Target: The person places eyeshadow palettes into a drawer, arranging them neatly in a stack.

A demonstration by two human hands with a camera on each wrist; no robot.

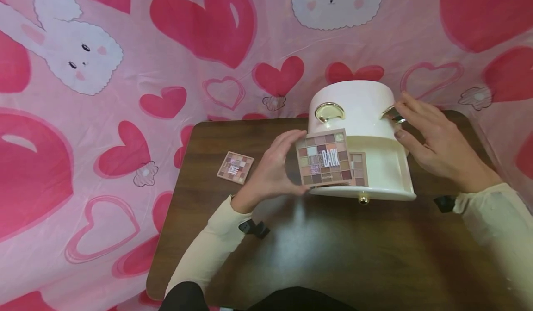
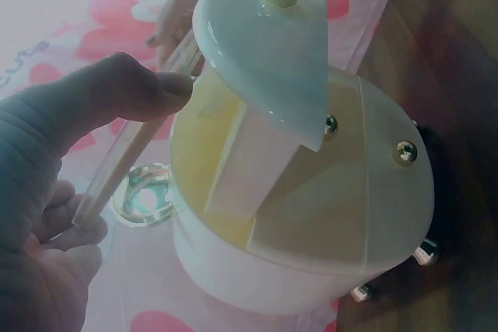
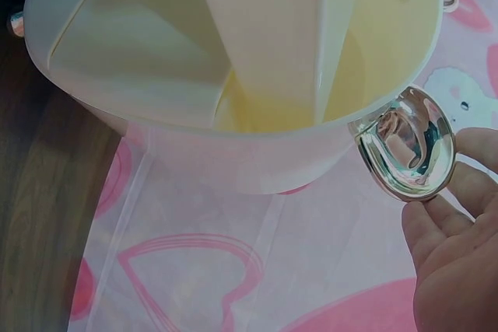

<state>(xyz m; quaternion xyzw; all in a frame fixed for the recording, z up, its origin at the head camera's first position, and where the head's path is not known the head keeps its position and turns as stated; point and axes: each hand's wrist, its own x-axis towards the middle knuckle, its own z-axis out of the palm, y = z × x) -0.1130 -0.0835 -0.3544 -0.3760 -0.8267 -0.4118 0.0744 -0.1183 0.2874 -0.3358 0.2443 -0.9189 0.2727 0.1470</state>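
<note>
My left hand (image 1: 276, 170) grips a square eyeshadow palette (image 1: 322, 158) by its left side, thumb below and fingers above. It has a grid of muted shades and the printed word "BACK". Seen edge-on in the left wrist view, the palette (image 2: 128, 153) lies between thumb and fingers. It overlaps the pulled-out drawer (image 1: 387, 193) of a white rounded organizer (image 1: 358, 105). A second palette (image 1: 359, 170) shows partly behind it in the drawer. Beside the organizer, my right hand (image 1: 441, 139) has loosely extended fingers, the fingertips touching the rim of the gold ring handle (image 3: 408, 145).
A smaller eyeshadow palette (image 1: 235, 167) lies on the dark wooden table (image 1: 300, 251), left of my left hand. Another gold handle (image 1: 329, 112) sits at the organizer's left. A round gold knob (image 1: 363, 199) sticks out from the drawer front. Behind hangs a pink heart-patterned cloth (image 1: 175, 61).
</note>
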